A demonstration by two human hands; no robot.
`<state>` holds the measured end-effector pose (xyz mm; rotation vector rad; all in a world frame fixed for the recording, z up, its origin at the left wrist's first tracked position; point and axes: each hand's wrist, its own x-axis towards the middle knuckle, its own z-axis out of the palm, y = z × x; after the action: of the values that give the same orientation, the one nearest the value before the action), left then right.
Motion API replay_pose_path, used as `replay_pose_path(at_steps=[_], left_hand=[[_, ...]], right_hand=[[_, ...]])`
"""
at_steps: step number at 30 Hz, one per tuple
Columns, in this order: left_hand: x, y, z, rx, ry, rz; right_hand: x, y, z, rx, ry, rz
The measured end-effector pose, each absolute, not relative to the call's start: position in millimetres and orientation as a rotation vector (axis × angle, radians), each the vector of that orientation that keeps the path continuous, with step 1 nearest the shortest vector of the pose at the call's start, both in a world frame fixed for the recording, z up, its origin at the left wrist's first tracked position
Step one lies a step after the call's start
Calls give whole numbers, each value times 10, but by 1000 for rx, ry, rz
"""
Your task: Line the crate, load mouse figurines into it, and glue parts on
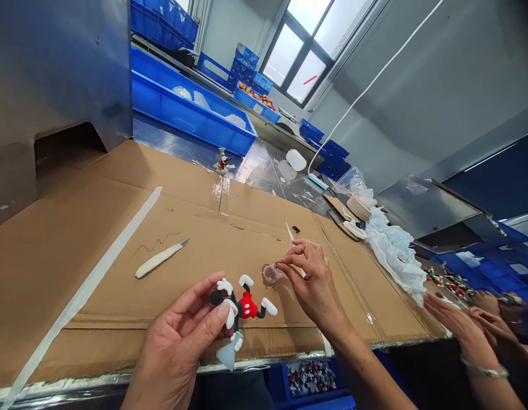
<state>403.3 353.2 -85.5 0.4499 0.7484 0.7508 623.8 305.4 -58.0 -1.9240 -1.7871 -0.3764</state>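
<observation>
My left hand is closed around a cartoon mouse figurine with red shorts, white gloves and white shoes. It lies sideways, its head pinched under my thumb, and a pale grey cone-shaped piece sits by its lower hand. Just to the right, the fingertips of my right hand pinch the edge of a small clear cup with a brownish rim, on the cardboard. A thin white stick shows behind that hand; whether the hand touches it, I cannot tell. A craft knife with a wrapped pale handle lies left.
Cardboard covers the table, with a white tape strip. Another figurine stands at the back near a blue bin. Crumpled white plastic lies right, beside a co-worker's hands. A metal box stands left.
</observation>
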Motion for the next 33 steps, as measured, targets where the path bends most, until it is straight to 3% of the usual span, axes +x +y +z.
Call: replay_pose_path(at_steps=[24,28,33], left_hand=[[3982,3583,-1026,502,623,697],[3991,3588,-1032,478,610,698],[4008,3589,-1040,476,619,700]], right_hand=[[6216,3077,-560,-2005,-1788,-546],[6191,3049,-550,-1992,-1773,-398],[6198,2919,-421,-1927,-1547,28]])
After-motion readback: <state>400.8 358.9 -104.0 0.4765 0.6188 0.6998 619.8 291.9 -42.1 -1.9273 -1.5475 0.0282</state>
